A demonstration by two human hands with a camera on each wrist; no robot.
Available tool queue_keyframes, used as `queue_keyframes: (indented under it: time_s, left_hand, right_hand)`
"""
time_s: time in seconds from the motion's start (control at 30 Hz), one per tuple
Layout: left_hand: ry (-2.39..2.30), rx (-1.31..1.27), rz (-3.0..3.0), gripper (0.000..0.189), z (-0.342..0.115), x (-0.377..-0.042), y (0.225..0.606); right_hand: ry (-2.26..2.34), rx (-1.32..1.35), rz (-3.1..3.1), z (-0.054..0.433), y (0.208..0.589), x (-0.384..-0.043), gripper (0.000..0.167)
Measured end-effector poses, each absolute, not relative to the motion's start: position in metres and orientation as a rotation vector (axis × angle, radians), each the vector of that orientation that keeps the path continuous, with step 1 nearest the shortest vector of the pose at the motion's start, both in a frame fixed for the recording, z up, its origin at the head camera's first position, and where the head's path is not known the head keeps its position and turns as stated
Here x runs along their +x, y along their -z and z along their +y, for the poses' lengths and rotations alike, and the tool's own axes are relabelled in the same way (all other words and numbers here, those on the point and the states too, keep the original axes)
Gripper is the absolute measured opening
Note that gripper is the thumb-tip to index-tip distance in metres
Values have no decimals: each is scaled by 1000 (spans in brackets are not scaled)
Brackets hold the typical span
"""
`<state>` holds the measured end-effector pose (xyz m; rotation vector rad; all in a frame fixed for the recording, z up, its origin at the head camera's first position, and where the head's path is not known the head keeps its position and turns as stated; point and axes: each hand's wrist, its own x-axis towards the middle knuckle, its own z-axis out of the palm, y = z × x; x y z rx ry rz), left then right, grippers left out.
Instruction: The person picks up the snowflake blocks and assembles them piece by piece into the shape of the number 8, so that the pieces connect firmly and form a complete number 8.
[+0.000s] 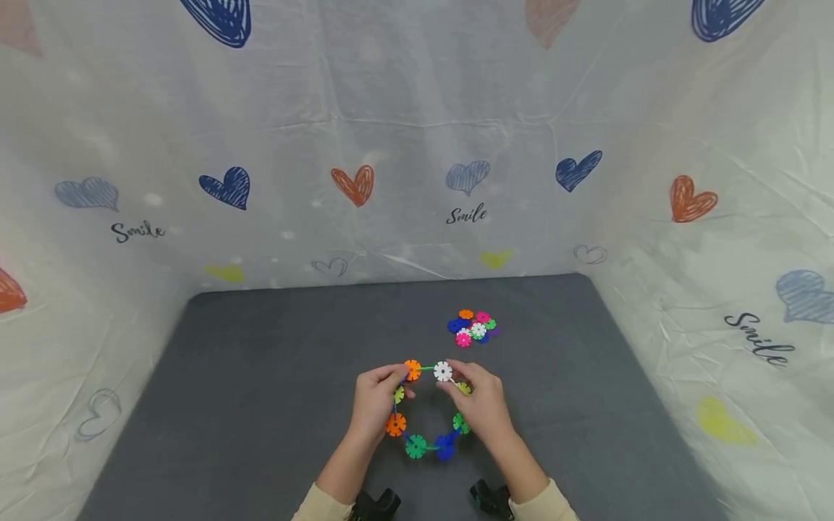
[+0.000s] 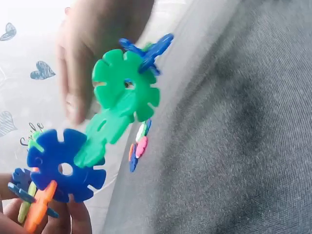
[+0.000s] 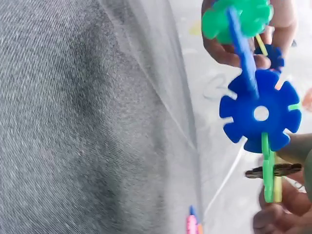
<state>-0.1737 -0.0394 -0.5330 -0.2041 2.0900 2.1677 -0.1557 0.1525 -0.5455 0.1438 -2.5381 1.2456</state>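
Observation:
A ring of interlocking plastic flower discs is held up over the table by both hands. My left hand (image 1: 374,402) pinches it at the upper left, by an orange disc (image 1: 413,370). On the opposite side my right hand (image 1: 485,407) grips it beside a white disc (image 1: 443,371), thumb and fingertips close to that disc's edge. Between these two discs runs a green one seen edge-on. Lower in the ring hang a green disc (image 1: 415,446) and a blue disc (image 1: 445,447). The right wrist view shows a blue disc (image 3: 262,113) slotted into its neighbours. Fingers hide parts of both sides.
A small pile of loose flower discs (image 1: 478,330) in mixed colours lies on the dark grey table (image 1: 274,362), beyond the hands. Black wrist mounts (image 1: 376,505) show at the lower edge. A white sheet (image 1: 404,87) printed with hearts surrounds the table.

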Motion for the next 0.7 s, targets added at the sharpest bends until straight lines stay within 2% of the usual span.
queue_keyframes:
  time_s: [0.23,0.7]
  left_hand:
    - [-2125,-194,2135,29,-41,-172,531]
    - [-2044,-49,2180,26,-40,-170,530]
  right_hand:
    - [-1087,290,-2428,153,539,-152,43]
    - [-801,488,-2374,158,533,-152,44]
